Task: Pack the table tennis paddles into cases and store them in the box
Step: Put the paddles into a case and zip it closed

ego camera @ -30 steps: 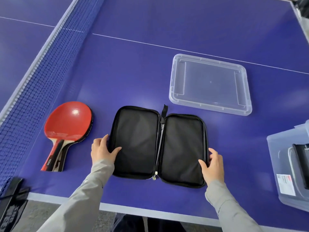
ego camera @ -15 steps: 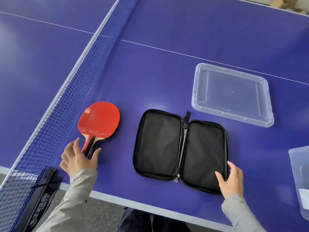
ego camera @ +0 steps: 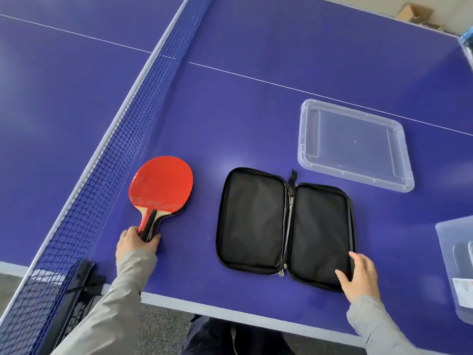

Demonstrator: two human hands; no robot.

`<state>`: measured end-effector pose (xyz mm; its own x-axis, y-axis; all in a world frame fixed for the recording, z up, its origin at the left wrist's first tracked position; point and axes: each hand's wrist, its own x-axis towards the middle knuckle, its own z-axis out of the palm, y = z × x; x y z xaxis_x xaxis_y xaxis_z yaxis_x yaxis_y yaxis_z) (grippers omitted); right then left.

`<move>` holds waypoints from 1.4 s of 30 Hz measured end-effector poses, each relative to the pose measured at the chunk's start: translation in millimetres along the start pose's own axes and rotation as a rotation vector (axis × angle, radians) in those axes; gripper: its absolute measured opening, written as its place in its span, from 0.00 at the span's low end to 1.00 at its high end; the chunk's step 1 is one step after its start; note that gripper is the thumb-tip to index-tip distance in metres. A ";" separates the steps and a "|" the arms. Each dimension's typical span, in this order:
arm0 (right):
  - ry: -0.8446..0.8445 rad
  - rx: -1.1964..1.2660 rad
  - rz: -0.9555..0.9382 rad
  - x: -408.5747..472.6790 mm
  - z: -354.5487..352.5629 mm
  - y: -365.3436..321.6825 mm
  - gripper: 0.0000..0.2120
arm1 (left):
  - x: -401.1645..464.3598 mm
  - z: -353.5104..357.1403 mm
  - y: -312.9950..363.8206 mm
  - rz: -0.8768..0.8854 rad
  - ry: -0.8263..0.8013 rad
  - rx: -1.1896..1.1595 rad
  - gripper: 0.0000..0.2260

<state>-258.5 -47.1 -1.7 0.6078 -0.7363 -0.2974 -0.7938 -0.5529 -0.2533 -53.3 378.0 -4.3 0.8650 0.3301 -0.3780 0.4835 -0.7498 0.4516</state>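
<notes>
L hand grips handles of stacked paddles, fingers + thumb curled round; handle ends hidden under hand. Red rubber face up on top paddle; lower paddle mostly covered, only dark edge + wood sliver showing at right side. Faint print on red rubber near handle, too blurred to read. Paddles flat on blue counter, just beside net.

Black case unzipped, spread flat, near counter's front edge, between paddles and box. Inside black, holding nothing visible. R hand rests on case's near right corner, fingers relaxed + straight, not curled round anything.

Clear lid upside down behind case, apart from it. Clear box at right edge, cut off by frame; dark thing inside, hazy thru plastic, can't ID. White label w/ red mark on box wall, text too small to read.

Net clamp at bottom left, white lettering, unreadable. Cardboard box past far corner, partly cut off.
</notes>
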 end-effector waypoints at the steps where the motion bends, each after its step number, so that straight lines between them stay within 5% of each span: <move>1: -0.006 -0.009 0.006 -1.5 -0.1 0.0 0.27 | -0.3 0.5 -1.6 0.015 0.011 -0.003 0.14; 18: -0.069 -0.011 -0.043 -2.7 -1.4 11.0 0.29 | -56.3 13.0 38.9 0.089 0.096 -0.136 0.14; 42: -0.017 -0.146 -0.491 17.5 -5.8 68.9 0.34 | -268.5 217.9 189.4 0.187 -0.054 -0.146 0.11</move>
<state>-302.6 -100.3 -19.1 0.9089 -0.3708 -0.1908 -0.4091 -0.8814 -0.2361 -223.2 22.4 6.6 0.9345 0.1593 -0.3182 0.3337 -0.7030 0.6280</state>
